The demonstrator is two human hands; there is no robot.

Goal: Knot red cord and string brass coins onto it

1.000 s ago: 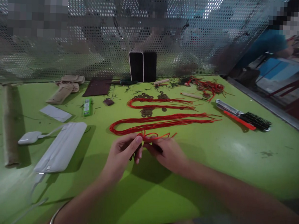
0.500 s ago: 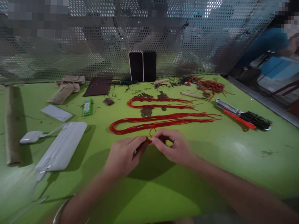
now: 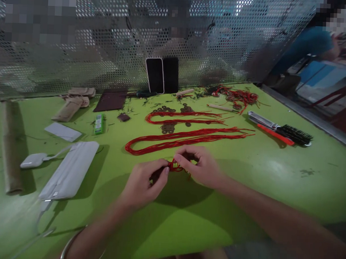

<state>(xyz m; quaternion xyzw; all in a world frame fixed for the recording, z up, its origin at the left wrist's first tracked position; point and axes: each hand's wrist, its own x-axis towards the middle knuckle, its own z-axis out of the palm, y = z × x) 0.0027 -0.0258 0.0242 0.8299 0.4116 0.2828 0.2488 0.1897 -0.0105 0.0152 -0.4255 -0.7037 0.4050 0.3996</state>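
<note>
Both my hands meet above the near middle of the green table, pinching a looped red cord (image 3: 175,167). My left hand (image 3: 146,180) grips a knotted part of it between thumb and forefinger. On the other side my right hand (image 3: 200,167) pinches a loop, and a short end hangs below its fingers. Just beyond lies a long folded bundle of red cords (image 3: 161,145). A shorter bundle of red cords (image 3: 159,115) rests behind that one, among several round coins with holes (image 3: 167,128).
On the left are a white pouch (image 3: 70,171), a rolled tube (image 3: 11,149), a white card (image 3: 63,131) and a green packet (image 3: 98,123). Two phones (image 3: 156,76) lean on the perforated metal screen (image 3: 108,39). Rightward lie a hairbrush (image 3: 279,128) and tangled red cords (image 3: 237,96). Another person's blue sleeve (image 3: 311,46) shows beyond.
My hands have drawn slightly apart. The small loop that stood up above my fingers now lies lower, between both hands. The view has shifted slightly.
</note>
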